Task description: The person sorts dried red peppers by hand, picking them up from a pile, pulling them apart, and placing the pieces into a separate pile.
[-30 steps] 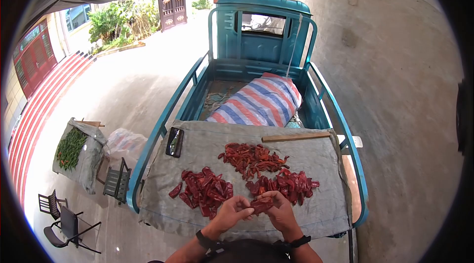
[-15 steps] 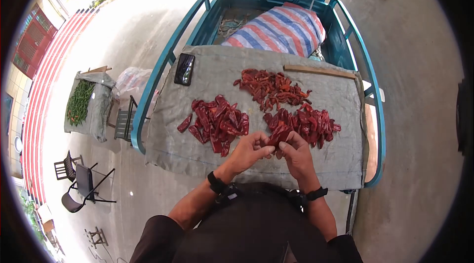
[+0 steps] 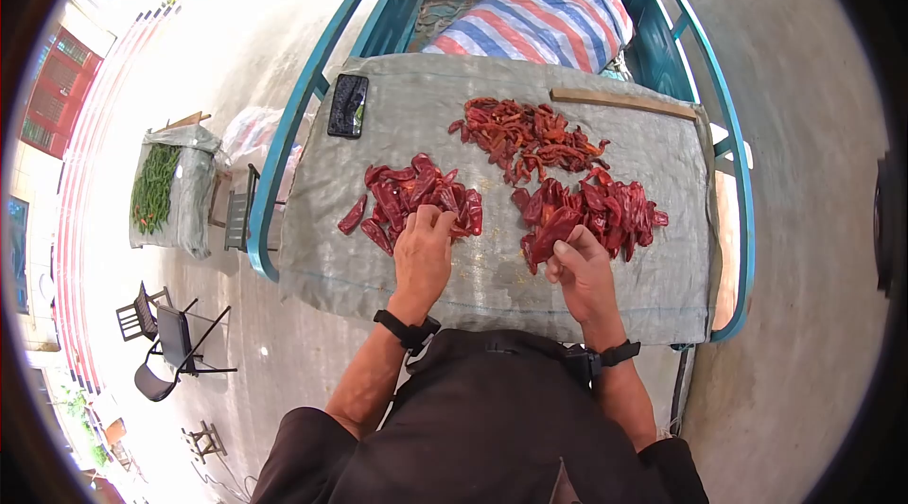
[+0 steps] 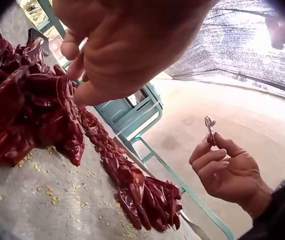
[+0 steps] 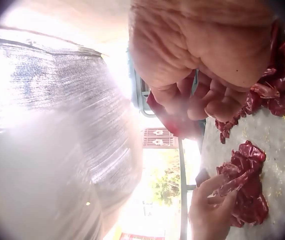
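Dried red peppers lie in three heaps on a grey cloth [image 3: 322, 258]. My left hand [image 3: 423, 253] reaches down over the left heap [image 3: 402, 187], its fingertips around a pepper [image 5: 233, 184] at the heap's edge, partly hidden by the hand in the head view. My right hand [image 3: 584, 277] pinches a large dark red pepper [image 3: 551, 234] between thumb and fingers, in front of the right heap [image 3: 619, 213]. That pepper [image 5: 175, 120] hangs beyond the fingers in the right wrist view. A third heap of thinner, more wrinkled peppers [image 3: 530, 137] lies farther back.
A black phone [image 3: 348, 107] lies at the cloth's back left, a wooden strip [image 3: 624, 103] at its back right. Teal cart rails [image 3: 284, 159] flank the cloth. A striped sack [image 3: 539, 20] lies behind. Green peppers [image 3: 156, 187] and chairs [image 3: 175, 338] stand left. Small yellow seeds dot the cloth.
My hands, together on one pepper before, have parted. The left has moved to the left heap; the right keeps hold of a pepper. The head view has tilted down.
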`<state>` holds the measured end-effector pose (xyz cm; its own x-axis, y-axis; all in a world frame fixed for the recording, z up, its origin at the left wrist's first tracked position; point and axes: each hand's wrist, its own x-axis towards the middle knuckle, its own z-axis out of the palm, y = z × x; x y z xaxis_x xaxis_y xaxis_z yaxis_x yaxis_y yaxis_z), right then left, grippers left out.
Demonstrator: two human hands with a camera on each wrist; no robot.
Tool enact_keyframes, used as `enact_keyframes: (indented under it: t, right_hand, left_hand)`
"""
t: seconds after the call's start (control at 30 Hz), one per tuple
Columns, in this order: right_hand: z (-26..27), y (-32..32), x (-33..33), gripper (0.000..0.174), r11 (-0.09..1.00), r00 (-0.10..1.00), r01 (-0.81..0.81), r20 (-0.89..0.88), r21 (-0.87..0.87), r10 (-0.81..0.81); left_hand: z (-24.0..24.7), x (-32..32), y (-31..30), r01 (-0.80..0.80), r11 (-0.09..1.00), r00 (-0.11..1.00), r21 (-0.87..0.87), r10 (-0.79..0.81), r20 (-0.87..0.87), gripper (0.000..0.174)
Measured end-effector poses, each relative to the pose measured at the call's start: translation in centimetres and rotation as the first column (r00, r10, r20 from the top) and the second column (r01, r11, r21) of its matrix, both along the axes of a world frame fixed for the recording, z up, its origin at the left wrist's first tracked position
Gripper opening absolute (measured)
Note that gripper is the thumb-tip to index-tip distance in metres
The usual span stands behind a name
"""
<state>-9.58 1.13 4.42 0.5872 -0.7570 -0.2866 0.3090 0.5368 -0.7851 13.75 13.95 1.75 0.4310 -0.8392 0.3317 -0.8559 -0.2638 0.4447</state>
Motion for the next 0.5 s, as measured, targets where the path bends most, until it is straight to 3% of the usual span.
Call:
enact_keyframes:
  t: [0.13,0.23,0.33,0.43,0.5]
  right_hand:
    - [0.3,-0.1,0.5,0.013,1.0,1.0,-0.022,-0.006,-0.002,0.022]
    - [-0.2,-0.2,0.5,0.012,0.999,0.999,-0.039,-0.019,0.012,0.039]
    - [-0.4,-0.2,0.4,0.013,0.999,0.998,-0.048,-0.035,0.008,0.048]
    - [-0.3,-0.3,0.3,0.014,0.999,0.998,-0.046,-0.038,0.005,0.047]
    - [-0.3,-0.4,0.2,0.014,0.999,0.998,-0.048,-0.036,-0.004,0.048]
  left_hand:
    - [-1.2,1.4,-0.5,0.034,0.999,0.997,0.042,-0.037,0.062,0.044]
    - [-2.7,2.3,-0.5,0.014,0.986,0.996,0.165,-0.028,0.083,0.043]
    - [-3.0,2.6,-0.4,-0.027,0.996,0.996,0.083,0.02,0.089,0.041]
    - [-0.4,1.9,0.1,-0.081,0.988,0.994,0.129,0.089,-0.056,0.037]
    - [1.6,1.5,0.0,-0.04,0.996,0.957,0.083,0.062,-0.283,0.03]
